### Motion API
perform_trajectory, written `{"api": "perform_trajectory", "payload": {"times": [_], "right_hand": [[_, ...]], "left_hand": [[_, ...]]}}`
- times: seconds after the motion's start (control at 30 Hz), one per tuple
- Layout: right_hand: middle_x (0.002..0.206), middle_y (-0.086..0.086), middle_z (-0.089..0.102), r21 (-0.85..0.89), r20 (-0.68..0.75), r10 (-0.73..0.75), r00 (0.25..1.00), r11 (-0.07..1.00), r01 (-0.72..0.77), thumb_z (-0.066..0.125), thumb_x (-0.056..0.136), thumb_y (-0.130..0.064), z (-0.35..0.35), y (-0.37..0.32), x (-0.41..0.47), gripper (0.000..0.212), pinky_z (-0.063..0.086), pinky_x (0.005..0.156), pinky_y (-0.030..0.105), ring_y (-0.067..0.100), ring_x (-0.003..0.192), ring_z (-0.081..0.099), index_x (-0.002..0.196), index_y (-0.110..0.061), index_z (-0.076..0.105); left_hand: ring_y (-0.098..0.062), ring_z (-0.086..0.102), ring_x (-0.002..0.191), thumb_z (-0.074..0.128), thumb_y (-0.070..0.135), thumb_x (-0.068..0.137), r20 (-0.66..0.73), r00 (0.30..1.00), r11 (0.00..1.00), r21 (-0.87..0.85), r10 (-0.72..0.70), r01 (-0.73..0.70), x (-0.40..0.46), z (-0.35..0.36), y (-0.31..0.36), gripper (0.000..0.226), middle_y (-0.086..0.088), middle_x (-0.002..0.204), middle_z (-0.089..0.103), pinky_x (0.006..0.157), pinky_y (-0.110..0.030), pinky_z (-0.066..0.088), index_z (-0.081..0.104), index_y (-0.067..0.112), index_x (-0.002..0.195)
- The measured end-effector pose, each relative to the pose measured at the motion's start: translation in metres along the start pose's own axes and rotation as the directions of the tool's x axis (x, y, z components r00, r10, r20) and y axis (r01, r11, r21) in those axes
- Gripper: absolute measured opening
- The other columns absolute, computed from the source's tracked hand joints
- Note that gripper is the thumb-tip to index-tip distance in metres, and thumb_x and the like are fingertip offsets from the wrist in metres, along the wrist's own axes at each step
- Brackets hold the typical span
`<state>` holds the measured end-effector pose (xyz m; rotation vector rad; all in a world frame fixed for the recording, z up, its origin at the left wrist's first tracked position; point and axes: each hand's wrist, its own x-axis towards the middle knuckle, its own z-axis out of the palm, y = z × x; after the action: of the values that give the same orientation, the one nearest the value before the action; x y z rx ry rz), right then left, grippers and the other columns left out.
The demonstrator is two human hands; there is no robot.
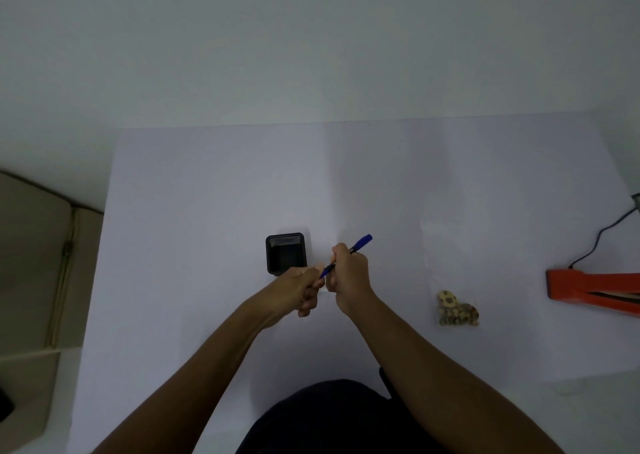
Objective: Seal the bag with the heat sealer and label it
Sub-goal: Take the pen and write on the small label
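Uncapping pen (346, 255) beside holder (286, 253) | both hands' fingers grasping it: left hand (300, 289), right hand (348, 277) | next: write label; bag (450, 280) right of holder

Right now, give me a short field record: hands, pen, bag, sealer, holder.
left hand: pinches the lower end of the pen
right hand: grips the pen mid-barrel
pen: blue, tilted, blue end up and right
bag: clear, flat on table, contents bunched at near end
heat sealer: orange, right edge, partly out of view
pen holder: black, by left hand
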<state>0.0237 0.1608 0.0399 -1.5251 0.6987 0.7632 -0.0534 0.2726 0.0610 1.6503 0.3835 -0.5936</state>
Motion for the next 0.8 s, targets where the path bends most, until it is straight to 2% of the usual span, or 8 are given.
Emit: {"api": "perform_trajectory", "payload": {"times": [0.07,0.13,0.2,0.27,0.33,0.47,0.57,0.8], "right_hand": [[0.057,0.004,0.038,-0.001,-0.022,0.036,0.999,0.999,-0.036,0.049,0.092,-0.014,-0.001,0.004,0.004,0.024,0.028,0.039,0.020,0.011,0.038,0.032,0.068,-0.010,0.044],[0.059,0.004,0.039,0.012,-0.034,0.083,0.996,0.997,-0.082,0.048,0.090,-0.013,0.000,0.011,0.008,0.021,0.028,0.039,0.020,0.011,0.040,0.034,0.070,-0.010,0.045],[0.059,0.004,0.042,0.013,-0.094,0.106,0.990,0.994,-0.105,0.048,0.090,-0.015,-0.006,0.014,0.017,0.019,0.030,0.039,0.023,0.013,0.043,0.038,0.072,-0.009,0.048],[0.053,0.005,0.045,-0.012,-0.217,0.069,0.974,0.997,-0.073,0.046,0.091,-0.019,-0.028,0.008,0.033,0.023,0.030,0.039,0.025,0.016,0.039,0.040,0.071,-0.008,0.049],[0.052,0.006,0.046,-0.050,-0.310,0.000,0.951,0.999,-0.017,0.046,0.091,-0.022,-0.058,-0.004,0.049,0.024,0.030,0.037,0.025,0.017,0.034,0.040,0.072,-0.008,0.050],[0.054,0.004,0.043,-0.108,-0.233,-0.131,0.964,0.988,0.108,0.051,0.095,-0.019,-0.081,-0.024,0.057,0.028,0.027,0.032,0.019,0.008,0.030,0.035,0.068,-0.011,0.049],[0.052,0.001,0.045,-0.157,-0.117,-0.170,0.979,0.976,0.151,0.055,0.094,-0.021,-0.063,-0.022,0.047,0.028,0.029,0.034,0.021,0.009,0.034,0.038,0.068,-0.012,0.051],[0.051,0.002,0.045,-0.202,0.036,-0.133,0.991,0.970,0.137,0.055,0.097,-0.023,-0.047,0.031,0.030,0.032,0.029,0.036,0.020,0.008,0.034,0.036,0.068,-0.011,0.051]], "left_hand": [[-0.008,0.040,0.052,0.036,0.016,0.106,0.025,0.990,0.887,0.443,0.135,-0.132,0.004,0.000,-0.006,0.031,0.000,0.065,0.046,0.056,-0.024,0.038,0.046,0.014,0.076],[-0.010,0.051,0.064,0.045,0.009,0.102,0.086,0.972,0.621,0.755,0.221,-0.208,0.007,0.001,-0.006,0.013,-0.005,0.081,0.054,0.064,-0.023,0.043,0.052,0.011,0.092],[-0.018,0.062,0.077,0.052,0.009,0.099,0.103,0.966,0.469,0.859,0.238,-0.207,0.005,0.002,-0.003,0.008,-0.008,0.094,0.062,0.071,-0.028,0.051,0.055,0.009,0.107],[-0.020,0.064,0.073,0.061,0.010,0.094,0.103,0.962,0.369,0.909,0.253,-0.194,-0.005,0.003,-0.005,0.012,-0.007,0.091,0.063,0.062,-0.031,0.053,0.058,0.011,0.106],[-0.015,0.061,0.057,0.073,0.016,0.087,0.030,0.954,0.374,0.916,0.299,-0.146,-0.016,0.000,-0.015,0.011,-0.001,0.075,0.062,0.049,-0.030,0.053,0.062,0.016,0.089],[-0.022,0.066,0.084,0.054,0.019,0.100,-0.187,0.966,0.601,0.798,0.178,0.044,-0.013,-0.004,-0.053,0.017,-0.007,0.098,0.069,0.073,-0.028,0.049,0.069,0.012,0.103],[-0.024,0.066,0.078,0.058,0.019,0.098,-0.305,0.935,0.689,0.717,0.181,0.101,0.001,-0.001,-0.070,0.020,-0.012,0.090,0.071,0.071,-0.029,0.049,0.074,0.006,0.095],[-0.017,0.063,0.069,0.057,0.018,0.094,-0.432,0.899,0.712,0.653,0.069,0.259,0.019,0.009,-0.104,0.022,-0.004,0.081,0.070,0.066,-0.023,0.047,0.073,0.012,0.081]]}}
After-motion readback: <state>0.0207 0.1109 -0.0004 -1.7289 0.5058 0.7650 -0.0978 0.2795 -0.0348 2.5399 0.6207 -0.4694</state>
